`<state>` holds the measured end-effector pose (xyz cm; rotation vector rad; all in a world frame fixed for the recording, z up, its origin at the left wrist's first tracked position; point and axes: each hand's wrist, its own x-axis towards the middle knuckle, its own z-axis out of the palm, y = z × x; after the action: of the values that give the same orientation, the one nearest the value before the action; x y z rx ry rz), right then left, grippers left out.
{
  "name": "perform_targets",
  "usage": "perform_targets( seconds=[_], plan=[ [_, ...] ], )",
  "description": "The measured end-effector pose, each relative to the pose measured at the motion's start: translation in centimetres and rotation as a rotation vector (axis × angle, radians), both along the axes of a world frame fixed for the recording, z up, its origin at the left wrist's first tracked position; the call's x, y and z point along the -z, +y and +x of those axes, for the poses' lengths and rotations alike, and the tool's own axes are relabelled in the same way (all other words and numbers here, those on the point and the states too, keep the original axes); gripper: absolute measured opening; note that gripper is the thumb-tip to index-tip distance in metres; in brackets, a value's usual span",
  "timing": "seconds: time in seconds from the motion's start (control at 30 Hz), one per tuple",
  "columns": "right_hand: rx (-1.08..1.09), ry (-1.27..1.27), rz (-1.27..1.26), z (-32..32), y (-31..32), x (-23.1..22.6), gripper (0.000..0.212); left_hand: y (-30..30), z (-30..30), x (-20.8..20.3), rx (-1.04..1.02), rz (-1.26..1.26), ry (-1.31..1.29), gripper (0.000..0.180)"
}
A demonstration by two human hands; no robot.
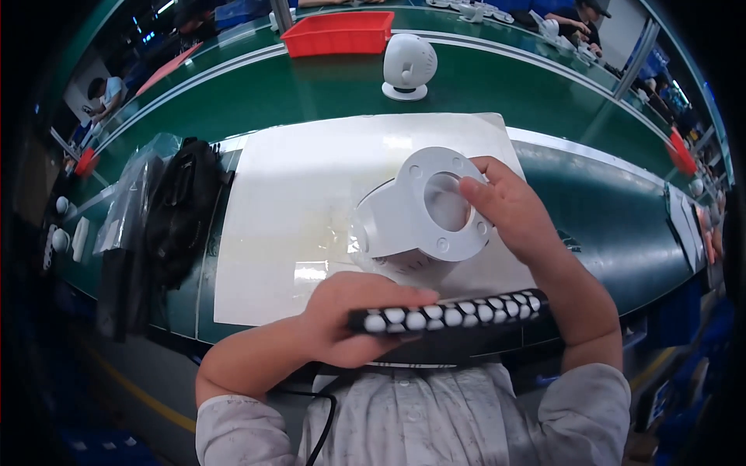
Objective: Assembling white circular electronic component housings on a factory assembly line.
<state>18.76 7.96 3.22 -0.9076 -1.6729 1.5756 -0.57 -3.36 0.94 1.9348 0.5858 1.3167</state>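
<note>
- Left hand (346, 314) has a firm pinch on one end of a black strip with rows of white round dots (458, 314), thumb on top and fingers underneath. It's up over the near edge of the work mat, close to the person's shirt (404, 412).
- Right hand (514, 208) is gripping a white plastic housing with a ring-shaped flange (388, 225) by the ring's right side, thumb reaching over the opening. The housing is above the white mat (268, 194), right of its middle, tilted so the ring faces the camera. Small round spots sit around the ring.
- Writing-wise: faint grey marks (423, 266) just under the housing might be lettering, too blurry to make out.
- Past the mat, a white round-headed unit (409, 60) stands upright on its disc base on the green table (334, 93), with a red plastic bin (338, 39) to its left.
- Left of the mat: a black bag (183, 210) beside clear plastic wrapping (132, 202).
- Far right: papers (684, 225) by the table edge.
</note>
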Motion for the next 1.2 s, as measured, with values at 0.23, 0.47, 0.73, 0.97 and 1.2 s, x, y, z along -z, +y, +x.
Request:
perform_targets(
  seconds=[0.23, 0.47, 0.73, 0.97, 1.2],
  plan=[
    [-0.24, 0.135, 0.639, 4.4, -1.2, -1.7, 0.045, -0.3, -0.9, 1.2, -0.128, -0.161, -0.23, 0.045],
    [-0.149, -0.053, 0.893, 3.1, -3.5, -1.0, 0.042, 0.4, 0.1, 0.7, -0.091, -0.203, -0.393, 0.058],
    [-0.121, -0.108, 0.62, 3.6, -4.2, -1.9, 0.02, -0.2, -0.4, 0.6, -0.303, -0.219, -0.246, 0.03],
    [-0.056, 0.132, 0.351, 3.1, -3.9, -1.7, 0.015, -0.3, -0.7, 0.5, -0.352, -0.237, -0.165, 0.022],
    [-0.069, -0.199, 1.28, 3.3, -2.8, -2.1, 0.028, -0.4, -0.8, 0.3, -0.369, -0.241, -0.077, 0.016]
  ],
)
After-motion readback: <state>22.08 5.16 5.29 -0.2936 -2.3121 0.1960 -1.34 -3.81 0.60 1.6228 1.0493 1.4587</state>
